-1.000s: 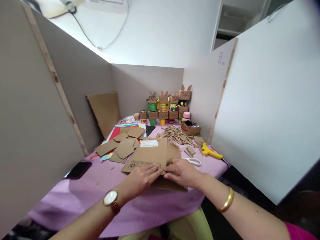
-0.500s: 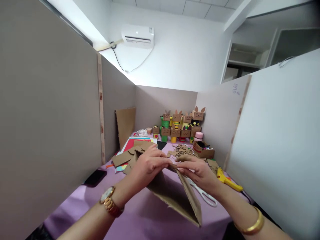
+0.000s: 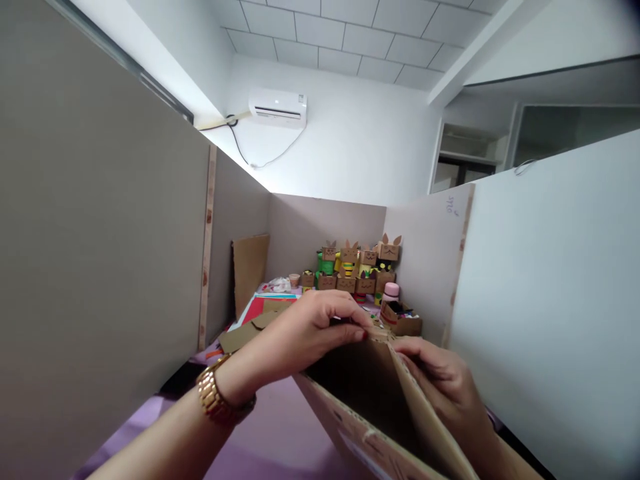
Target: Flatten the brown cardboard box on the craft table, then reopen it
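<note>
A large folded piece of brown corrugated cardboard (image 3: 380,407) is lifted off the purple table (image 3: 280,433), close to the camera. My left hand (image 3: 305,333) grips its top edge from the left, fingers curled over the fold. Opposite it, my right hand (image 3: 440,380) holds the right flap, thumb near the same top corner. The inside of the fold looks dark. A gold watch sits on my left wrist.
Grey partition boards (image 3: 100,267) wall in the table on the left, back and right. Small cardboard animal figures (image 3: 357,267) stand at the back. Cut cardboard pieces (image 3: 250,327) and coloured paper lie at the left. A pink-capped bottle (image 3: 390,293) and a small box (image 3: 405,323) stand at the right.
The cardboard lay flat on the table, then both hands lifted it up towards the camera and spread its fold. The view tilted upward.
</note>
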A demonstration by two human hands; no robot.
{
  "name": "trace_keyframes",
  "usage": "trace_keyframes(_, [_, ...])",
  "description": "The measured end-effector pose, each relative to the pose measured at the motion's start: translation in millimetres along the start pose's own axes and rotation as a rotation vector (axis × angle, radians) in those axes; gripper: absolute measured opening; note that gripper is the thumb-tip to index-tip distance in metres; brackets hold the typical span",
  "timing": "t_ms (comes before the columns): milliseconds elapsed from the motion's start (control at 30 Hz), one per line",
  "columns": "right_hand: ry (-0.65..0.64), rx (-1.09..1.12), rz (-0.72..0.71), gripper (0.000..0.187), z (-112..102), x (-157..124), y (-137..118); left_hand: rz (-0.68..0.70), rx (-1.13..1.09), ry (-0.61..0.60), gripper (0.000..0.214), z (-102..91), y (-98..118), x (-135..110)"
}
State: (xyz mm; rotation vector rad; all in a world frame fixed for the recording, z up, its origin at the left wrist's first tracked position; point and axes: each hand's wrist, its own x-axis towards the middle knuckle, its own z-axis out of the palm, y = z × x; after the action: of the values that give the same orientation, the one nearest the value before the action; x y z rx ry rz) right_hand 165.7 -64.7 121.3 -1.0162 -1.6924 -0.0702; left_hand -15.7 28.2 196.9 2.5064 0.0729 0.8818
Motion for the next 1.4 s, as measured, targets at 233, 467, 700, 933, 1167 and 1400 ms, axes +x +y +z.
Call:
trace_keyframes(233, [0.362,0.098,0.092,0.015,29,-52,11,0.001,-0.245,-0.248,0.01,17.6,-22,11])
trace_keyframes(467, [0.07,0.41,0.335,0.048,39,-10,31,-0.06,0.086,-0.055,0.025,4.6,-51,47])
trace_keyframes(700, [0.053,0.433,0.105,0.029,27,22,42,-0.233,0.123,-0.154,0.035,-4.3,-44,53])
trace_keyframes(933, [0.188,0.22,0.083,0.03,20,32,54,-0.232,0.246,-0.131,0.037,-11.2,18,40])
trace_keyframes(1167, [0.196,-0.032,0.186,0.038,3,19,32,-0.138,0.662,-0.23,0.02,7.2,22,22])
trace_keyframes(1400, [0.097,-0.292,-0.075,0.037,-23,-31,-26,-0.058,0.444,-0.287,0.013,31.1,56,-19])
